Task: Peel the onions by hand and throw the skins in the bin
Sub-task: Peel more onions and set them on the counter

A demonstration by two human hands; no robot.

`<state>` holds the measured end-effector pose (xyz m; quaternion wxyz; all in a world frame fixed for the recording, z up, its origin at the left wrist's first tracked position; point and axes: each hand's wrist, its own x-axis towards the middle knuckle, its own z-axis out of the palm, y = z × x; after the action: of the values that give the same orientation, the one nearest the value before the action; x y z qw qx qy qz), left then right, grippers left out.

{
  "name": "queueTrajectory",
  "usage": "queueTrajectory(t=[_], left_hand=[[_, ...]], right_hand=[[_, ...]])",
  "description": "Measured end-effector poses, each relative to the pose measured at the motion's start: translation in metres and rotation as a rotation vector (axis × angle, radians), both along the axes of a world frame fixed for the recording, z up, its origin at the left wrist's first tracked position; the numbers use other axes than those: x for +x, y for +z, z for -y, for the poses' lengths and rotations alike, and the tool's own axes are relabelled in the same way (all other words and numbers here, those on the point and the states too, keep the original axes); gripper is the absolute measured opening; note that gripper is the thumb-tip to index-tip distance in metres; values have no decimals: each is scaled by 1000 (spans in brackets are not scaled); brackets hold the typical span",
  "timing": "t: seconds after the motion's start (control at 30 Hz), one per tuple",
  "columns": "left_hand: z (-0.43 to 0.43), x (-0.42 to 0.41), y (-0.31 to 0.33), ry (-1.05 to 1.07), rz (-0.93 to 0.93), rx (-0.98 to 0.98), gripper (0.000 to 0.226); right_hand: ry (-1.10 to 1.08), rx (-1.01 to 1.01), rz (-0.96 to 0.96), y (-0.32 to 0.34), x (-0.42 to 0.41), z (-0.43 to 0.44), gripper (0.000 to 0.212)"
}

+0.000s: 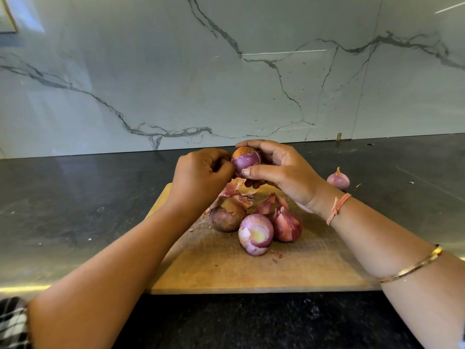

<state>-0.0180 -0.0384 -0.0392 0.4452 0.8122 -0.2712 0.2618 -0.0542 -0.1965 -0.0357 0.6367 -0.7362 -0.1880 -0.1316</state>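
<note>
1. Above the cutting board (226, 268), the right hand (281, 170) gripped a half-peeled onion (246, 161); the left hand (201, 172) pinched skin (237, 153) at its side.
2. Peeling well likely needed steady pulls, onion held firm.

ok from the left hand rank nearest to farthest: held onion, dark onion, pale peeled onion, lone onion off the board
From the left hand:
1. held onion, at its fingertips
2. dark onion, below it on the board
3. pale peeled onion, board front
4. lone onion, on the counter, far right
</note>
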Motion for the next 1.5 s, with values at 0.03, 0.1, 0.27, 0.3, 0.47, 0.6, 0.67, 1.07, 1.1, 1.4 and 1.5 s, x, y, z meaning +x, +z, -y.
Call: queueTrajectory(t=[0.03, 0.1, 0.27, 0.3, 0.47, 0.6, 0.67, 1.07, 1.1, 1.4, 1.5], left_hand=[[1, 0, 0, -8, -2, -5, 19], [2, 0, -1, -20, -16, -23, 20], [-1, 3, -3, -56, -158, -70, 16], [-1, 2, -2, -63, -173, -60, 14], [-1, 0, -2, -49, -125, -24, 24], [-1, -2, -1, -84, -137, -68, 12], [0, -2, -1, -86, -135, -64, 7], [-1, -4, -1, -33, -43, 48, 12], [-2, -3, -1, -28, -31, 60, 13], [-2, -1, -2, -6, 57, 145, 20], [-2, 1, -2, 7, 89, 171, 23]], right_hand=[[6, 25, -11, 0, 0, 0, 35], [12, 85, -38, 1, 1, 1, 34], [29, 229, -88, 4, 2, 2, 37], [30, 236, -93, 4, 2, 2, 36], [32, 209, -71, 1, 5, 3, 37], [45, 134, -35, -1, 5, 4, 38], [4, 16, -4, -2, 4, 3, 42], [-269, -584, 257, -5, 2, -4, 48], [-271, -590, 265, -4, 2, -4, 48], [-294, -556, 278, -3, 0, -4, 47], [-287, -537, 257, -3, 0, -4, 47]])
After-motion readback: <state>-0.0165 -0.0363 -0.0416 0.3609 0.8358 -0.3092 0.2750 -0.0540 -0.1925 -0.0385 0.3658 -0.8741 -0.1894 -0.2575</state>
